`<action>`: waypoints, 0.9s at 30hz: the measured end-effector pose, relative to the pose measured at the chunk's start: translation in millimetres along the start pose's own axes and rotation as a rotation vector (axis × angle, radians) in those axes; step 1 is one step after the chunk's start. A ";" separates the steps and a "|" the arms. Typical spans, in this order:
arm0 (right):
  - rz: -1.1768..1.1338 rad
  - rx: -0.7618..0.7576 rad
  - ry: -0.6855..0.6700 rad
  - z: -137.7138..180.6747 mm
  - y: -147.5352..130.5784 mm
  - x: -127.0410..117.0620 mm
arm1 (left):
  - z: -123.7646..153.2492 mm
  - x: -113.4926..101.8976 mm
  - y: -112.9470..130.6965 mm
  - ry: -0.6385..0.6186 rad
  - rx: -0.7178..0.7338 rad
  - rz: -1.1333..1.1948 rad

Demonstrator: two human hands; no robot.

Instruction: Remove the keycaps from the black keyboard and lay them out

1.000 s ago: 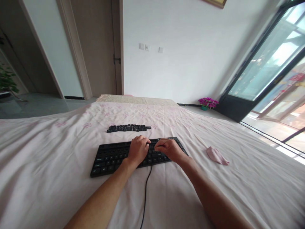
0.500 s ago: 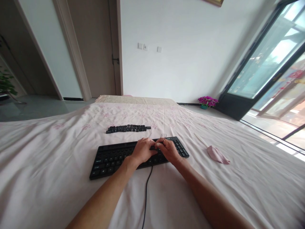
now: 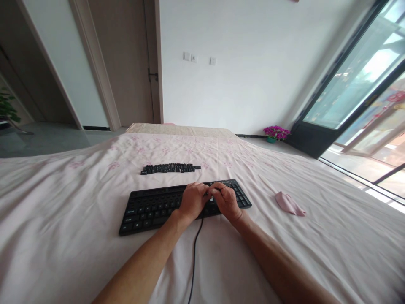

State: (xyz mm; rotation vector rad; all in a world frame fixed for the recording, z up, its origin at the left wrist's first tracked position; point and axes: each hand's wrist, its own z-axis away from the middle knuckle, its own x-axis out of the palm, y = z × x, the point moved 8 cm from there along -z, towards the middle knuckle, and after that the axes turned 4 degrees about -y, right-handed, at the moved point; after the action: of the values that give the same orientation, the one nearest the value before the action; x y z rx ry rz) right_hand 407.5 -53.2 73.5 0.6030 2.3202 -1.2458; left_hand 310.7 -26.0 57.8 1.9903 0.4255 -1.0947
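A black wired keyboard (image 3: 148, 207) lies on a pink bedsheet (image 3: 63, 236). My left hand (image 3: 193, 200) rests on its right half, fingers curled down onto the keys. My right hand (image 3: 226, 199) sits right beside it, fingers bent and pinched together where the two hands meet; what they pinch is too small to make out. A row of loose black keycaps (image 3: 170, 168) lies on the sheet just beyond the keyboard. The keyboard's cable (image 3: 193, 257) runs toward me between my forearms.
A crumpled pink cloth (image 3: 289, 204) lies to the right of the keyboard. Past the bed are a wooden door (image 3: 126, 63), a white wall, a pot of purple flowers (image 3: 276, 133) and large glass doors (image 3: 357, 84) on the right.
My hands have drawn together over the keyboard's right half and now touch. The camera shifted slightly.
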 end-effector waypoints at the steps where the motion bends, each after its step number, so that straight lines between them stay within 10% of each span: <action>1: -0.012 -0.016 0.005 -0.7 -2.5 -0.3 | 0.0 0.0 -1.2 0.005 -0.009 0.004; 27: -0.030 0.125 0.278 5.3 -0.3 -26.2 | -7.4 6.2 -27.0 -0.008 -0.195 0.329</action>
State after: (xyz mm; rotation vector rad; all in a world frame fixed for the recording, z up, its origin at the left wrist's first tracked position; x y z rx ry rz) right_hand 429.5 -62.2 85.8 0.8339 2.4949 -1.4067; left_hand 301.6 -4.1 41.7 1.8044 0.1827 -0.8215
